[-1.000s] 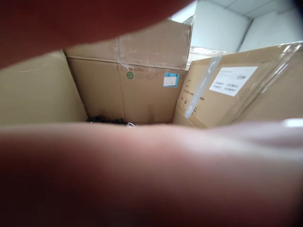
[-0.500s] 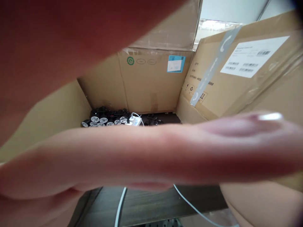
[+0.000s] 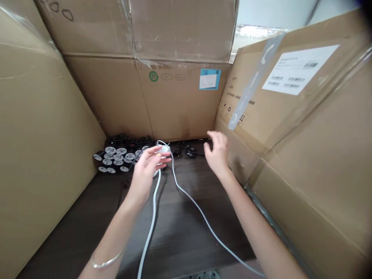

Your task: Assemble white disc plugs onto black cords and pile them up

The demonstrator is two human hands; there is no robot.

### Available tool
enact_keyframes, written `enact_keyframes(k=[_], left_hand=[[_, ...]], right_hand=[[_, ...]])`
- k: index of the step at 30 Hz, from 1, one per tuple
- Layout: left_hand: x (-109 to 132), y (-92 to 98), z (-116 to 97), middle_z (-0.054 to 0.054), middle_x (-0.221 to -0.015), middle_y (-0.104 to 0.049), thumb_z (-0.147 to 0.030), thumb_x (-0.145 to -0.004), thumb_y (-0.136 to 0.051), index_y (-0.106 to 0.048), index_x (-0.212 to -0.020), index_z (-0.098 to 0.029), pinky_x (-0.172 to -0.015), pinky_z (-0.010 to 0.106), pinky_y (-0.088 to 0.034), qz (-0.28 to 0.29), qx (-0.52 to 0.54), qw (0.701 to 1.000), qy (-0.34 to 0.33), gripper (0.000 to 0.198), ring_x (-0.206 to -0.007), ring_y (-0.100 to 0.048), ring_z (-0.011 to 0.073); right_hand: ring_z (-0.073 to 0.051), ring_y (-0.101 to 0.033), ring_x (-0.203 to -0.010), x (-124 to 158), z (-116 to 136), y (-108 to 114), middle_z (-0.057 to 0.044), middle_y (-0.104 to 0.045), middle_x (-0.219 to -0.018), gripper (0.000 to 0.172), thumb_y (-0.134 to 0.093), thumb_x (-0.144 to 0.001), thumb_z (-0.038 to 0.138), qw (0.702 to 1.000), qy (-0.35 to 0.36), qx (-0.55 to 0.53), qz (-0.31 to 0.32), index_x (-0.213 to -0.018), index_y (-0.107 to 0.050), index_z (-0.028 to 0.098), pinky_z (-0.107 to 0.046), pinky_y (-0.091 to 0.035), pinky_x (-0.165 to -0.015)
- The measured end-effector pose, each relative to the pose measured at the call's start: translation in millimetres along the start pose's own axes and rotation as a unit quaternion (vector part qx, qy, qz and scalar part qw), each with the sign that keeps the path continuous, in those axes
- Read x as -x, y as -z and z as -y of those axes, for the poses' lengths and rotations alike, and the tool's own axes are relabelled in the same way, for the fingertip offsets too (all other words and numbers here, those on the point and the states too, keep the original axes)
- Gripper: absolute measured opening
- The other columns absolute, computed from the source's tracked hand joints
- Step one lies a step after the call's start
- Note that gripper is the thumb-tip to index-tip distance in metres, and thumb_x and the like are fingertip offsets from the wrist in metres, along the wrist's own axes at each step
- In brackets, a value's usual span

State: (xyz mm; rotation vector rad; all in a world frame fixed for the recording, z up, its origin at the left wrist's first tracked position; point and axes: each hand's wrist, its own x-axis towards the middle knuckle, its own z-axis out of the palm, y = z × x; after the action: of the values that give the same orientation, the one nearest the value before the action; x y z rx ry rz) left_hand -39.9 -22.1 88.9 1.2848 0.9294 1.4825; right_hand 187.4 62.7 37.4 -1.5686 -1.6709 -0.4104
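My left hand (image 3: pixel 147 164) is in front of a white power strip (image 3: pixel 164 148), its fingers stretched out and apart. It partly hides the strip, and I cannot tell if the fingertips touch it. My right hand (image 3: pixel 216 149) hovers farther right with thumb and fingers apart and nothing in it. Beside the left hand lies a stack of black cylinders with white round ends (image 3: pixel 118 157). A bundle of thin black cables (image 3: pixel 190 151) rests between the two hands, at the back of the dark table.
A thick white cable (image 3: pixel 152 221) and a thinner white cable (image 3: pixel 200 211) run toward me across the dark wood table (image 3: pixel 180 228). Cardboard walls stand left (image 3: pixel 43 135), behind (image 3: pixel 180 108) and right. A taped, labelled carton (image 3: pixel 261 112) leans at the right.
A hand that covered much of the view close to the camera has gone from there. Both my hands are now farther out over the table, fingers apart. The view has shifted slightly.
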Motion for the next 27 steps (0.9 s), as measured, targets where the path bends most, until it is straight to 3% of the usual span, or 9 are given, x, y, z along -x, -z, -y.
enact_keyframes(k=[5, 9, 12, 16, 20, 22, 24, 25, 27], left_hand=[[-22, 0.5, 68, 0.009, -0.091, -0.062, -0.044, -0.07, -0.055, -0.05, -0.101, -0.012, -0.064, 0.023, -0.044, -0.013, -0.042, 0.995, 0.091, 0.044, -0.074, -0.061, 0.0156], [-15, 3.6, 88, 0.009, -0.083, -0.063, -0.044, -0.07, -0.053, -0.052, -0.096, -0.011, -0.054, 0.02, -0.038, -0.008, -0.094, 0.99, 0.102, 0.042, -0.063, -0.058, 0.0131], [-12, 5.5, 90, 0.008, -0.081, -0.063, -0.042, -0.072, -0.051, -0.053, -0.095, -0.011, -0.055, 0.021, -0.039, -0.003, -0.117, 0.989, 0.086, 0.038, -0.062, -0.058, 0.0126], [-11, 6.1, 89, 0.008, -0.08, -0.063, -0.041, -0.074, -0.049, -0.053, -0.094, -0.011, -0.058, 0.023, -0.041, 0.003, -0.129, 0.988, 0.083, 0.036, -0.062, -0.058, 0.0131], [-7, 3.1, 93, 0.007, -0.083, -0.062, -0.04, -0.077, -0.046, -0.052, -0.096, -0.013, -0.063, 0.023, -0.042, 0.024, -0.147, 0.986, 0.075, 0.033, -0.065, -0.058, 0.0122], [-5, 0.5, 95, 0.006, -0.091, -0.061, -0.041, -0.079, -0.045, -0.051, -0.1, -0.015, -0.065, 0.023, -0.043, 0.033, -0.169, 0.983, 0.068, 0.034, -0.07, -0.058, 0.0119], [-2, -2.3, 98, 0.006, -0.101, -0.059, -0.045, -0.081, -0.044, -0.048, -0.106, -0.018, -0.066, 0.023, -0.043, 0.042, -0.186, 0.979, 0.068, 0.037, -0.076, -0.058, 0.0126], [-1, -3.8, 100, 0.006, -0.105, -0.057, -0.047, -0.081, -0.042, -0.046, -0.109, -0.019, -0.066, 0.024, -0.044, 0.049, -0.186, 0.979, 0.07, 0.039, -0.078, -0.058, 0.013], [1, -6.9, 102, 0.006, -0.108, -0.055, -0.049, -0.082, -0.039, -0.044, -0.112, -0.02, -0.067, 0.024, -0.044, 0.073, -0.169, 0.98, 0.076, 0.042, -0.082, -0.058, 0.0137]], right_hand=[[-0.033, -0.009, -0.13, 12, -24, -39, -0.017, -0.026, -0.137, 0.062, -0.052, -0.072, 0.007, 0.978, -0.09, 0.027, 0.184, -0.133, -0.037, 0.013, -0.047, -0.001, -0.103], [-0.029, -0.026, -0.123, 10, -35, -51, -0.022, -0.047, -0.118, 0.047, -0.046, -0.07, 0.001, 0.972, -0.121, -0.036, 0.197, -0.117, -0.051, 0.002, -0.041, 0.001, -0.103], [-0.03, -0.031, -0.119, 7, -31, -47, -0.023, -0.048, -0.114, 0.033, -0.048, -0.073, 0.007, 0.962, -0.175, -0.107, 0.181, -0.105, -0.056, 0.001, -0.043, -0.003, -0.103], [-0.028, -0.046, -0.107, 14, -13, -34, -0.018, -0.055, -0.105, 0.03, -0.045, -0.081, 0.026, 0.915, -0.265, -0.254, 0.167, -0.105, -0.053, 0.01, -0.045, -0.026, -0.095], [-0.019, -0.06, -0.084, 34, 19, -18, -0.01, -0.063, -0.091, 0.039, -0.035, -0.086, 0.047, 0.808, -0.294, -0.464, 0.213, -0.095, -0.056, 0.014, -0.032, -0.046, -0.076], [-0.018, -0.061, -0.082, 44, 34, -11, -0.01, -0.063, -0.093, 0.033, -0.058, -0.074, 0.044, 0.589, -0.374, -0.678, 0.232, -0.088, -0.057, 0.014, -0.031, -0.047, -0.076], [-0.017, -0.062, -0.077, 53, 44, -6, -0.008, -0.064, -0.09, 0.03, -0.071, -0.064, 0.033, 0.468, -0.415, -0.744, 0.234, -0.082, -0.058, 0.014, -0.028, -0.049, -0.073], [-0.016, -0.062, -0.074, 56, 47, -5, -0.008, -0.065, -0.086, 0.029, -0.073, -0.06, 0.029, 0.446, -0.425, -0.753, 0.23, -0.079, -0.058, 0.013, -0.027, -0.049, -0.072], [-0.017, -0.063, -0.073, 61, 50, -6, -0.007, -0.065, -0.081, 0.028, -0.075, -0.058, 0.023, 0.439, -0.426, -0.759, 0.224, -0.076, -0.057, 0.013, -0.027, -0.05, -0.069]])
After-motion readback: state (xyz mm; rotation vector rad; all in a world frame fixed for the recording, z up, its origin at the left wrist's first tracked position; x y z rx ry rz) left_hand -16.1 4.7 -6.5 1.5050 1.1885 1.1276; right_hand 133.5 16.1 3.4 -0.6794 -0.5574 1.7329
